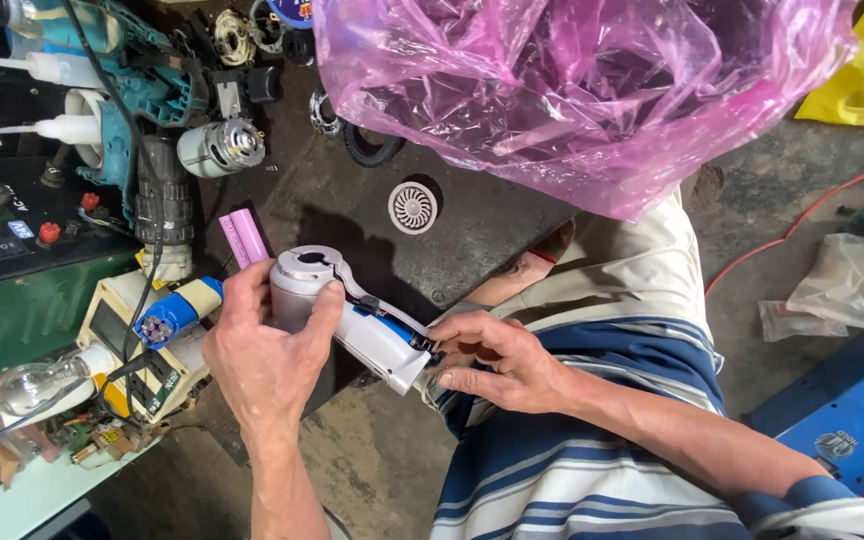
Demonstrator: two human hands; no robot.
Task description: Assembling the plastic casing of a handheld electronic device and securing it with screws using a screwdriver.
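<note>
My left hand grips the grey round head of a white and grey handheld device, holding it over my lap. A black cable runs along its white body, and a blue part shows near its lower end. My right hand pinches that lower end with its fingertips. Two pink cylindrical battery cells lie just behind my left hand on the dark floor.
A large pink plastic bag fills the top. At left stand a teal power drill, a small silver motor, a yellowed meter, a glass bulb and a green box. A white fan disc lies on the floor.
</note>
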